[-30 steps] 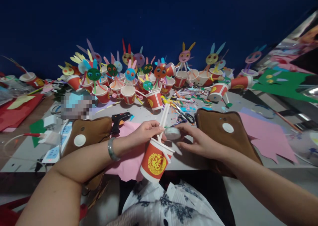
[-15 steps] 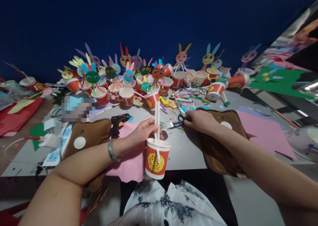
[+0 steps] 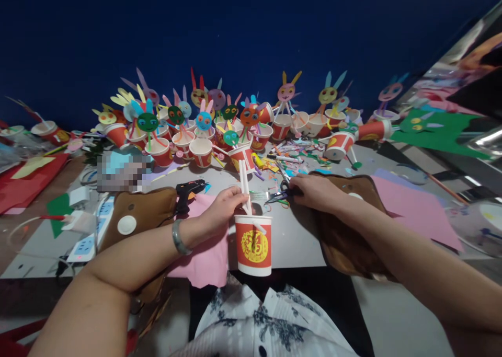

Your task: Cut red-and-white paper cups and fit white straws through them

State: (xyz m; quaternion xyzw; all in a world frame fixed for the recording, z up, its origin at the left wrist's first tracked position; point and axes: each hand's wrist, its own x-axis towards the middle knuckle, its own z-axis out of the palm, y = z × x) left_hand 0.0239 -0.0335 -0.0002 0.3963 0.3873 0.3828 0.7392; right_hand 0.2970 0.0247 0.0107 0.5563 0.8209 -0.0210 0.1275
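My left hand [image 3: 229, 204] pinches white paper strips [image 3: 244, 184] that rise from a red and white paper cup [image 3: 254, 246] with a yellow round emblem. The cup hangs near the table's front edge, a short white strip folded over its rim. Right of the strips, my right hand [image 3: 304, 191] is closed on dark-handled scissors [image 3: 277, 196], their blades pointing left toward the strips. A second pair of scissors [image 3: 285, 176] lies just behind that hand.
Many paper cups with rabbit faces [image 3: 201, 152] line the back. A black glue gun [image 3: 186, 194], pink paper [image 3: 202, 260] and a power strip [image 3: 94, 231] are at left. Brown cushions [image 3: 353, 242] lie under both arms. Markers and scraps [image 3: 300, 156] are scattered at centre.
The cup has shifted slightly right and swung more upright, while the strips now lean left. My left hand has moved a little left. The scissors remain in my right hand.
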